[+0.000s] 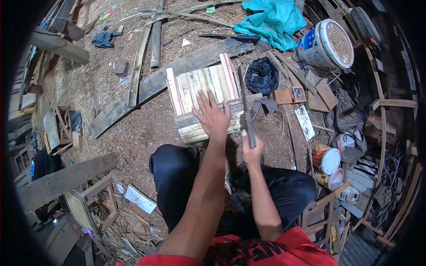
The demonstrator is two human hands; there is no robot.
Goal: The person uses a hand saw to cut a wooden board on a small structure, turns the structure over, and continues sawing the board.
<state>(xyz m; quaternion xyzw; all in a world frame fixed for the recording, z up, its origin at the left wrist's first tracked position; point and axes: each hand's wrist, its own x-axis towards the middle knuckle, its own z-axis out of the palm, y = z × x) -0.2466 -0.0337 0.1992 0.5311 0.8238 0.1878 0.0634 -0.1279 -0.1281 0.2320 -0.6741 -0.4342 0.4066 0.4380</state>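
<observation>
My left hand (212, 114) lies flat with fingers spread on a small panel of pale wooden slats (202, 82). Two raised side strips run along the panel's edges, and a darker grey slat crosses it under my palm. In my right hand (253, 150) is the handle of a machete (242, 91). Its long dark blade points away from me, upright along the panel's right side. Just right of the blade, a dark angular metal piece (266, 105) lies at the panel's corner.
A long grey plank (120, 113) runs diagonally beneath the panel's far end. Beyond lie a black-handled long tool (246, 38) and a teal sack (273, 22). To the right are a black bag-lined container (262, 76), a white bucket (335, 44), wood blocks (282, 96) and paint cans (330, 161).
</observation>
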